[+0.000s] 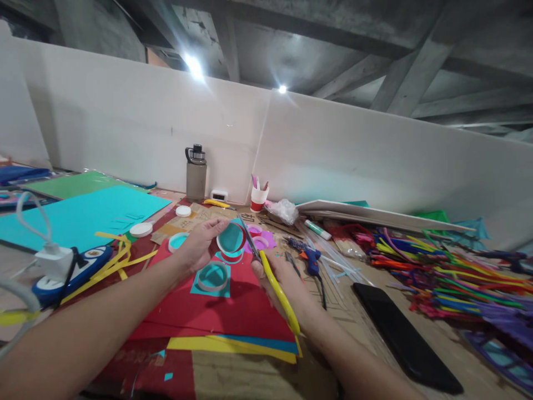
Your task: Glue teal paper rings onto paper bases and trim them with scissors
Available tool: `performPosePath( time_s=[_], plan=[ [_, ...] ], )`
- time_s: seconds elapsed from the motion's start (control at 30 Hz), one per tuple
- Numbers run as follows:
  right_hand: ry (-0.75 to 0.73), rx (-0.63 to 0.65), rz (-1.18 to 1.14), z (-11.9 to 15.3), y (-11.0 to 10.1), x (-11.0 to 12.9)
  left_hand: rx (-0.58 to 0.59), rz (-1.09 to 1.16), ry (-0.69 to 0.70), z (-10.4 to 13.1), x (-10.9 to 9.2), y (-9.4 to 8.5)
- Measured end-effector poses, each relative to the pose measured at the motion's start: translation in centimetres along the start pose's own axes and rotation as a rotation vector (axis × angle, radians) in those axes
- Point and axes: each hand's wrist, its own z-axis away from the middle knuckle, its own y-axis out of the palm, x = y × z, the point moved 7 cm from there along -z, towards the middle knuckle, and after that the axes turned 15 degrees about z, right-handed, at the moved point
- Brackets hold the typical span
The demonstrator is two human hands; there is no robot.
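My left hand (202,241) pinches the edge of a small round lid (231,239) with a white and red rim and a teal face, tilted up above the red paper. In my right hand (289,280) are yellow-handled scissors (280,294), their blades pointing up and away, close to the lid's right edge. Below lies a white ring (213,288) on a teal paper square (194,286), on top of the red paper sheets (175,311). Another white ring with a turquoise middle (178,243) sits beside my left wrist. Pink round pieces (261,243) lie behind the blades.
A bottle (196,178) and a pen cup (259,198) stand near the white partition. Right of my hand are a blue glue gun (311,260), a black phone (402,333) and colourful pipe cleaners (458,272). Leftward lie a power strip (89,265) and yellow strips (112,264).
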Motion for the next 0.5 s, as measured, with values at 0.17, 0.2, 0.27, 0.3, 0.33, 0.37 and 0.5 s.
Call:
performPosePath(
  time_s=[0.17,0.2,0.27,0.3,0.33,0.37,0.5],
  plan=[
    [0.018,0.017,0.011,0.00,0.12,-0.01,0.005,-0.018,0.012,-0.16,-0.05,-0.28],
    [0.016,0.025,0.015,0.02,0.17,0.03,0.011,-0.031,0.015,-0.20,-0.07,-0.30],
    [0.003,0.023,0.037,0.07,0.13,0.15,0.024,-0.054,0.020,-0.23,-0.08,-0.26],
    [-0.006,0.010,0.052,0.08,0.03,0.21,0.029,-0.063,0.022,-0.24,-0.08,-0.22],
    [-0.014,-0.005,0.066,0.10,-0.09,0.26,0.032,-0.069,0.024,-0.23,-0.07,-0.18],
    [-0.020,-0.017,0.075,0.11,-0.18,0.30,0.031,-0.073,0.028,-0.21,-0.07,-0.15],
    [-0.026,-0.012,0.061,0.15,-0.16,0.31,0.016,-0.073,0.042,-0.09,-0.11,-0.03]
  ],
)
